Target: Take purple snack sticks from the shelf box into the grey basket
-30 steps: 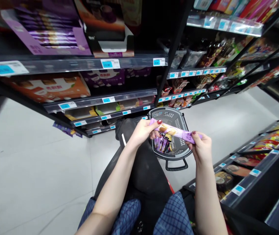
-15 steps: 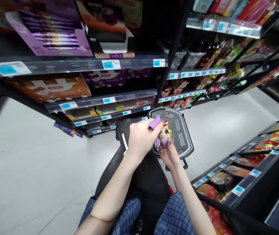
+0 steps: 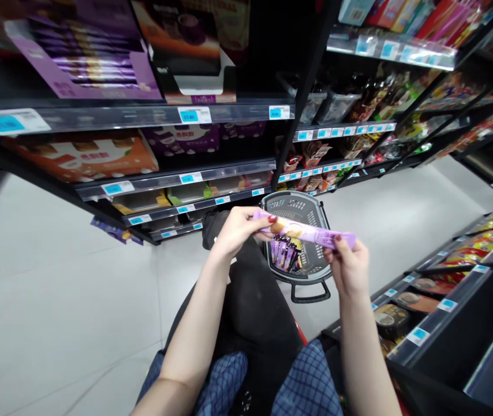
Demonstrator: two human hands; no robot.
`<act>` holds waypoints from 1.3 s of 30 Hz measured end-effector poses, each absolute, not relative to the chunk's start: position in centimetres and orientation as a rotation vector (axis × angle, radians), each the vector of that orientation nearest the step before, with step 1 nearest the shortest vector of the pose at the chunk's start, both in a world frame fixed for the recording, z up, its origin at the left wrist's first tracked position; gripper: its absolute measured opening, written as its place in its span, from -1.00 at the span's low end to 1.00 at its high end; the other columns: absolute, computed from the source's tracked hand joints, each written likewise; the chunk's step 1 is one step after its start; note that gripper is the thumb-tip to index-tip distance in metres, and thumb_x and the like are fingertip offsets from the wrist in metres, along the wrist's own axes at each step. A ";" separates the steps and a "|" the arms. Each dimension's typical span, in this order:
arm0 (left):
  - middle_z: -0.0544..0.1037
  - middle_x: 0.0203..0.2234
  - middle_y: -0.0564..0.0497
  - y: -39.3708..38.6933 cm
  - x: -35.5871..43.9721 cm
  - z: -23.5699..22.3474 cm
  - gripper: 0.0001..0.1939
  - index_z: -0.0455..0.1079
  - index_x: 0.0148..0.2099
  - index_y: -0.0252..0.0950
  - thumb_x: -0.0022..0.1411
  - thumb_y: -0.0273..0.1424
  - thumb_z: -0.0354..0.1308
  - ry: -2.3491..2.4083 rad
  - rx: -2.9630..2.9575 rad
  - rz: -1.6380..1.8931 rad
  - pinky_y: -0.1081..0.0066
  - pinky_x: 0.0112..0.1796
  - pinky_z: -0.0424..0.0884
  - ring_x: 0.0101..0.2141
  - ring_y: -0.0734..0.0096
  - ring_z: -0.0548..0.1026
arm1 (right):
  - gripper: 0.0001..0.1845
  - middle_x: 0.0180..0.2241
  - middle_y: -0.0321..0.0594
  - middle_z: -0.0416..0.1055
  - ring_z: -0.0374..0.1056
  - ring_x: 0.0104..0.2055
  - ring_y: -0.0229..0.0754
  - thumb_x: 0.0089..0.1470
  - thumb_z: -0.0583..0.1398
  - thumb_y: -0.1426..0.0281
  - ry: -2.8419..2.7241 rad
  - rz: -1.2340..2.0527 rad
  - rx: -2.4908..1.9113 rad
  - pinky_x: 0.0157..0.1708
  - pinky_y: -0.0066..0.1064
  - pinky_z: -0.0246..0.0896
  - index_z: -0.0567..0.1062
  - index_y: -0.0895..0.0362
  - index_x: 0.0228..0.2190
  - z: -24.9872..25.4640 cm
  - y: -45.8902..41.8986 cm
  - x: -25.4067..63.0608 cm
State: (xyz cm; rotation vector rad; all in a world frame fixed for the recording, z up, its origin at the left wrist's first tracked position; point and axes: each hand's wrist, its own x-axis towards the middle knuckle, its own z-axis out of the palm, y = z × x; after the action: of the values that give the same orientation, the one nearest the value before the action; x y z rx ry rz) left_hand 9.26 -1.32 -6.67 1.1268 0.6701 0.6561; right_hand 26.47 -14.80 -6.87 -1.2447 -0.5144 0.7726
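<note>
A long, narrow purple sachet point(image 3: 301, 230) with a pale printed middle is stretched between my two hands above the basket. My left hand point(image 3: 240, 231) pinches its left end, thumb on top. At the other end, my right hand point(image 3: 349, 263) grips the sachet between thumb and fingers, and a purple tip sticks out past the thumb. Below stands a grey and black shopping basket point(image 3: 318, 260) on the floor, its handle toward me. Inside it lie several purple sachets point(image 3: 284, 254) and something yellow, partly covered by the held sachet.
At the left, a shelf holds an open purple box point(image 3: 90, 72) of similar sachets and an orange carton point(image 3: 94, 157) lower down. Another shelf point(image 3: 437, 312) with packaged food runs along the right. My dark-trousered knee point(image 3: 255, 289) is close to the basket.
Half a second ago the sachet was tilted steeply with my hands close together. Now my right hand has swung out to the right and the sachet lies nearly level, as it did one second ago.
</note>
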 end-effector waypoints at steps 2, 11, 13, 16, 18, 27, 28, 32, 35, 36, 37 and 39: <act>0.56 -0.60 -0.02 -1.0 9.1 -7.1 -0.76 0.48 -0.39 -0.44 -0.10 -0.35 0.34 0.569 1.169 0.453 0.46 -0.49 0.49 -0.57 0.42 0.53 | -0.69 -0.72 -0.39 0.31 0.14 -0.71 -0.42 -0.19 0.35 0.23 -0.604 0.597 -1.303 -0.72 -0.57 0.04 0.40 0.17 -0.60 -5.0 -14.9 27.3; 0.55 -0.50 0.01 -4.2 12.1 -7.2 -0.78 0.48 -0.33 -0.40 -0.02 -0.35 0.26 0.160 1.508 -0.051 0.53 -0.46 0.39 -0.49 0.47 0.49 | -0.74 -0.73 -0.44 0.21 0.07 -0.69 -0.45 -0.13 0.32 0.29 -0.826 0.480 -1.439 -0.71 -0.59 -0.02 0.42 0.18 -0.62 -2.5 -13.9 28.6; 0.53 -0.52 0.01 -4.8 12.7 -7.2 -0.78 0.48 -0.36 -0.42 -0.01 -0.33 0.25 0.141 1.515 -0.044 0.53 -0.47 0.37 -0.49 0.48 0.47 | -0.75 -0.73 -0.45 0.18 0.03 -0.70 -0.45 -0.12 0.30 0.27 -0.795 0.488 -1.438 -0.72 -0.59 -0.04 0.43 0.18 -0.60 -2.8 -13.6 28.8; 0.49 -0.58 0.03 -5.0 13.0 -7.2 -0.79 0.45 -0.43 -0.43 -0.02 -0.34 0.25 0.168 1.483 -0.007 0.53 -0.50 0.33 -0.54 0.51 0.43 | -0.74 -0.68 -0.43 0.24 0.04 -0.70 -0.45 -0.12 0.29 0.22 -0.772 0.537 -1.435 -0.72 -0.58 -0.03 0.46 0.17 -0.50 -3.3 -13.6 28.9; 0.44 -0.62 0.07 -5.0 13.1 -7.4 -0.79 0.44 -0.44 -0.42 -0.03 -0.33 0.25 0.210 1.451 0.051 0.55 -0.54 0.28 -0.58 0.55 0.38 | -0.72 -0.62 -0.39 0.32 0.13 -0.65 -0.42 -0.15 0.31 0.21 -0.845 0.645 -1.459 -0.67 -0.57 0.05 0.48 0.17 -0.44 -3.6 -13.7 28.8; 0.45 -0.63 0.07 -4.9 13.9 -8.7 -0.77 0.44 -0.41 -0.37 0.06 -0.28 0.14 0.496 1.633 0.277 0.50 -0.53 0.26 -0.60 0.48 0.40 | -0.66 -0.39 -0.22 0.49 0.41 -0.33 -0.21 -0.12 0.28 0.17 -1.025 0.904 -1.584 -0.30 -0.39 0.32 0.48 0.17 -0.37 -7.7 -13.5 28.8; 0.50 -0.60 0.05 -4.7 13.6 -8.7 -0.77 0.46 -0.37 -0.35 0.06 -0.27 0.14 0.540 1.706 0.283 0.49 -0.48 0.30 -0.55 0.43 0.46 | -0.64 -0.36 -0.21 0.49 0.41 -0.32 -0.20 -0.09 0.26 0.14 -1.004 0.902 -1.621 -0.29 -0.38 0.32 0.47 0.17 -0.33 -8.8 -13.4 29.4; 0.61 -0.34 -0.02 -2.5 11.8 -9.0 -0.70 0.48 -0.14 -0.29 0.08 -0.30 0.13 0.773 1.804 0.392 0.43 -0.23 0.37 -0.27 0.31 0.55 | -0.59 -0.34 -0.18 0.46 0.41 -0.33 -0.19 0.02 0.15 0.11 -0.935 0.905 -1.816 -0.35 -0.36 0.34 0.41 0.19 -0.24 -14.8 -12.9 32.2; 0.60 -0.24 -0.04 -0.5 10.0 -9.7 -0.67 0.46 -0.09 -0.26 0.11 -0.27 0.09 0.898 1.755 0.474 0.43 -0.22 0.40 -0.21 0.29 0.54 | -0.70 -0.34 -0.19 0.43 0.38 -0.34 -0.23 0.09 0.16 0.23 -0.912 0.912 -2.000 -0.33 -0.32 0.34 0.42 0.24 -0.28 -19.9 -12.2 33.5; 0.60 -0.25 -0.04 0.0 9.5 -10.0 -0.67 0.46 -0.09 -0.25 0.12 -0.26 0.08 0.917 1.734 0.493 0.42 -0.24 0.41 -0.21 0.28 0.55 | -0.72 -0.29 -0.20 0.42 0.38 -0.30 -0.24 0.11 0.15 0.26 -0.910 0.918 -2.051 -0.30 -0.30 0.35 0.42 0.23 -0.24 -21.4 -11.8 33.6; 0.60 -0.26 -0.04 0.5 8.9 -10.2 -0.67 0.45 -0.08 -0.25 0.13 -0.25 0.08 0.932 1.712 0.517 0.42 -0.25 0.42 -0.23 0.28 0.55 | -0.71 -0.23 -0.18 0.41 0.38 -0.26 -0.23 0.13 0.14 0.27 -0.909 0.920 -2.095 -0.26 -0.28 0.35 0.41 0.21 -0.19 -22.6 -11.5 33.7; 0.60 -0.31 -0.04 1.0 7.9 -10.4 -0.69 0.45 -0.10 -0.26 0.12 -0.28 0.08 0.967 1.660 0.588 0.42 -0.28 0.44 -0.27 0.29 0.56 | -0.69 -0.15 -0.16 0.39 0.37 -0.19 -0.20 0.14 0.13 0.27 -0.920 0.910 -2.166 -0.20 -0.23 0.34 0.39 0.20 -0.13 -24.1 -10.7 33.5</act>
State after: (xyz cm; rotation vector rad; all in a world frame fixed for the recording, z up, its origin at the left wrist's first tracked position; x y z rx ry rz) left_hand 7.87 1.02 -10.43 1.6598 0.9670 0.5881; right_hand 33.46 -10.73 -24.13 -2.1663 -0.9200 0.9104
